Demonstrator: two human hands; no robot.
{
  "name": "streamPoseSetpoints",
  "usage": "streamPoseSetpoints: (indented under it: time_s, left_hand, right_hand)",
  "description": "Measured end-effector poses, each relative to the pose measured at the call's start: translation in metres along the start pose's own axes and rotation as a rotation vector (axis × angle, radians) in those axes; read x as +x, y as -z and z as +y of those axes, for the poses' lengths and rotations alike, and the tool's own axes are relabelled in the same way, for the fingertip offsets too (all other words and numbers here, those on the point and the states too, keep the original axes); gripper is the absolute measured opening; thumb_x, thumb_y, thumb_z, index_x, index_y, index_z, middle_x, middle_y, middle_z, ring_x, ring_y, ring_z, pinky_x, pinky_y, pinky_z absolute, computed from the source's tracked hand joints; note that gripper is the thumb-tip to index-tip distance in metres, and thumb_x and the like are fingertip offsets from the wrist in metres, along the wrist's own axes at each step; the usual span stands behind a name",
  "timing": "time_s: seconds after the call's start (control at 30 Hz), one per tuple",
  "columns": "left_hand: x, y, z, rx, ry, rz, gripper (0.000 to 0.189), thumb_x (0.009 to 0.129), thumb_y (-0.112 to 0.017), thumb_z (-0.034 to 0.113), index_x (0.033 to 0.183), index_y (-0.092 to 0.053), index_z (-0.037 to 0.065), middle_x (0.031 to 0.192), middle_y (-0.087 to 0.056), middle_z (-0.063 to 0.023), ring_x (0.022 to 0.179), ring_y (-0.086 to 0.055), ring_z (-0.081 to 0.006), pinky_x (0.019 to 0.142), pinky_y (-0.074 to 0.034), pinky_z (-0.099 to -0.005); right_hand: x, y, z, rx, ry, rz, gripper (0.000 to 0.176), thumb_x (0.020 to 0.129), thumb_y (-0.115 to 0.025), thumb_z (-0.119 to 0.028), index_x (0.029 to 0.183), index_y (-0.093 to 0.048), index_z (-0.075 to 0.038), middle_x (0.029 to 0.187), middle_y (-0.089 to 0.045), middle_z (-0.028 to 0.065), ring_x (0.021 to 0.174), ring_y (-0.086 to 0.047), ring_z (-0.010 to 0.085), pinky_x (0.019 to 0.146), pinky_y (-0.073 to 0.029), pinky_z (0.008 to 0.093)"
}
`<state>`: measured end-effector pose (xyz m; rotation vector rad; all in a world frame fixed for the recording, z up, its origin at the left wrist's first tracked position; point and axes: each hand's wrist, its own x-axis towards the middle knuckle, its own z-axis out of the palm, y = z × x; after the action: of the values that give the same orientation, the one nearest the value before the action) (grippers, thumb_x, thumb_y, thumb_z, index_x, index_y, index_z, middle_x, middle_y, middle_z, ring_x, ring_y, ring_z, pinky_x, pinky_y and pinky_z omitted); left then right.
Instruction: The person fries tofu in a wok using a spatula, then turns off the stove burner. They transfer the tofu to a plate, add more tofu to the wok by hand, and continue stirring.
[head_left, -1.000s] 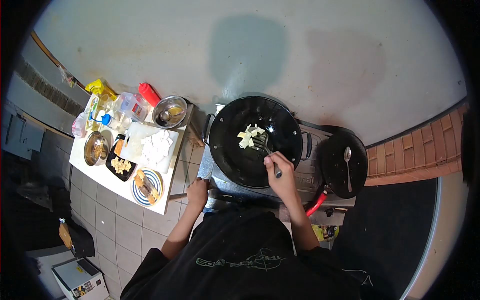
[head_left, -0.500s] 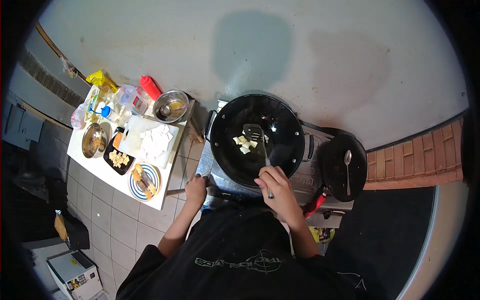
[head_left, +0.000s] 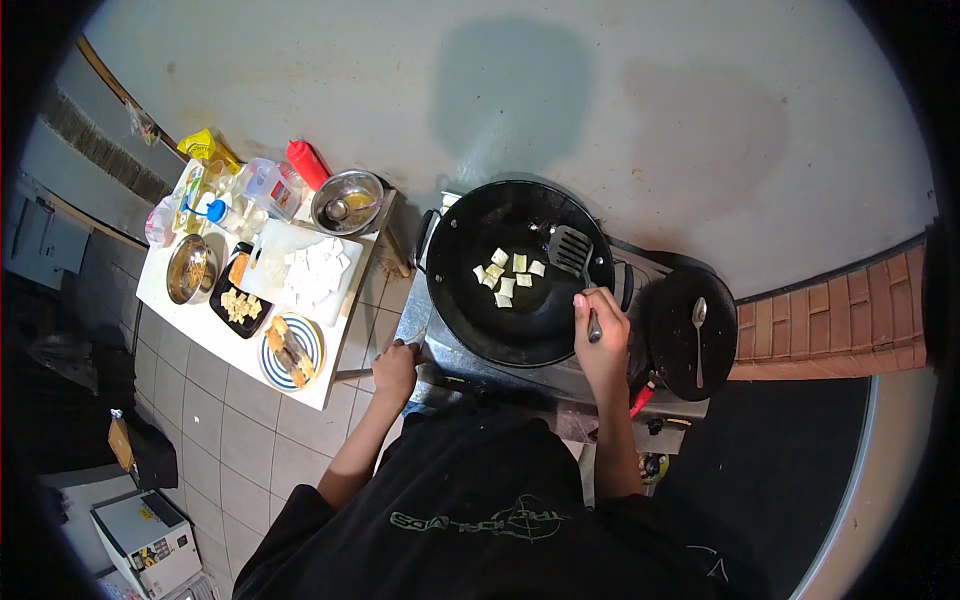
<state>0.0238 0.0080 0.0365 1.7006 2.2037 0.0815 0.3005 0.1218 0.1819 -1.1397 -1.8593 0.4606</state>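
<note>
My right hand [head_left: 604,333] is wrapped round the handle of a slotted spatula [head_left: 572,252]. The spatula's head is against the right inner side of a black wok [head_left: 470,325]. Several pale square food pieces [head_left: 505,286] lie spread in the bottom of the wok, left of the spatula. My left hand [head_left: 396,368] rests by the front left corner of the metal stove [head_left: 418,320]. Its fingers are curled, and what they hold, if anything, is hidden.
Right of the wok, a black pan [head_left: 665,345] carries a metal spoon [head_left: 698,340]. On the white table [head_left: 190,335] at left are a cutting board [head_left: 335,300] with white pieces, a black tray [head_left: 222,300], a striped plate [head_left: 318,345], metal bowls and a red bottle [head_left: 307,165].
My right hand and the spatula have moved right, from the wok's middle to its right side. The food pieces now lie more spread out. My left hand stays by the stove corner.
</note>
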Motion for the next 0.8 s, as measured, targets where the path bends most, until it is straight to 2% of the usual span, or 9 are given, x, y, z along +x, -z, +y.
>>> streamPoseSetpoints:
  time_s: [0.17,0.23,0.37,0.5,0.57,0.63,0.7,0.8]
  left_hand:
    - [0.002,-0.004,-0.003,-0.007,0.014,-0.013,0.014,0.088,-0.062,0.023,0.090,-0.069,0.011,0.092,-0.065,-0.0138,0.086,-0.068,-0.0339,0.072,-0.054,-0.0469]
    - [0.001,-0.005,-0.003,-0.014,0.022,-0.036,0.012,0.088,-0.061,0.020,0.090,-0.069,0.012,0.093,-0.066,-0.0128,0.088,-0.068,-0.0324,0.075,-0.054,-0.0463]
    - [-0.001,0.000,-0.001,-0.021,-0.003,-0.009,0.012,0.088,-0.059,0.018,0.090,-0.069,0.012,0.093,-0.066,-0.0138,0.087,-0.068,-0.0334,0.074,-0.054,-0.0460]
    - [0.002,-0.004,-0.004,-0.008,0.012,-0.019,0.013,0.088,-0.059,0.018,0.091,-0.069,0.012,0.094,-0.065,-0.0145,0.086,-0.068,-0.0339,0.073,-0.055,-0.0459]
    - [0.003,-0.003,-0.003,-0.007,0.010,-0.020,0.013,0.088,-0.059,0.018,0.091,-0.070,0.012,0.094,-0.065,-0.0146,0.086,-0.068,-0.0340,0.073,-0.055,-0.0456]
    - [0.002,-0.001,-0.002,-0.009,0.008,-0.022,0.013,0.087,-0.059,0.018,0.091,-0.070,0.012,0.094,-0.065,-0.0147,0.086,-0.068,-0.0341,0.072,-0.055,-0.0454]
    - [0.002,0.000,-0.001,0.009,-0.008,-0.025,0.013,0.087,-0.061,0.020,0.091,-0.070,0.012,0.094,-0.066,-0.0145,0.086,-0.068,-0.0337,0.072,-0.055,-0.0452]
    - [0.003,0.003,0.001,0.012,0.011,-0.054,0.013,0.087,-0.063,0.023,0.091,-0.070,0.012,0.094,-0.066,-0.0139,0.085,-0.069,-0.0333,0.071,-0.055,-0.0452]
  right_hand:
    - [-0.002,-0.005,0.008,-0.020,-0.030,0.020,0.014,0.093,-0.058,-0.002,0.083,-0.053,0.005,0.075,-0.052,0.0139,0.060,-0.049,0.0255,0.058,-0.042,0.0312]
    - [-0.005,-0.007,0.008,0.009,-0.041,0.035,0.015,0.092,-0.060,-0.002,0.081,-0.052,0.005,0.073,-0.048,0.0154,0.059,-0.048,0.0317,0.056,-0.041,0.0352]
    - [-0.009,-0.013,0.009,0.016,-0.122,0.059,0.017,0.092,-0.060,-0.004,0.079,-0.052,0.004,0.071,-0.049,0.0150,0.058,-0.048,0.0298,0.056,-0.040,0.0352]
    - [-0.019,-0.025,0.019,0.102,-0.277,0.042,0.020,0.093,-0.060,-0.007,0.077,-0.052,0.003,0.069,-0.049,0.0137,0.057,-0.050,0.0240,0.055,-0.040,0.0340]
    - [-0.027,-0.036,0.030,0.186,-0.315,0.021,0.028,0.097,-0.058,-0.015,0.076,-0.055,0.001,0.072,-0.056,0.0031,0.054,-0.054,0.0081,0.050,-0.042,0.0238]
    - [-0.027,-0.040,0.024,0.234,-0.334,0.008,0.028,0.099,-0.057,-0.017,0.077,-0.056,0.001,0.074,-0.056,0.0023,0.055,-0.056,0.0078,0.049,-0.044,0.0221]
    - [-0.026,-0.041,0.014,0.401,-0.449,0.014,0.025,0.096,-0.058,-0.012,0.077,-0.056,0.003,0.072,-0.056,0.0061,0.055,-0.056,0.0116,0.052,-0.042,0.0270]
    - [-0.027,-0.041,0.007,0.430,-0.423,0.022,0.024,0.097,-0.056,-0.012,0.079,-0.057,0.003,0.075,-0.057,0.0056,0.056,-0.057,0.0101,0.051,-0.043,0.0253]
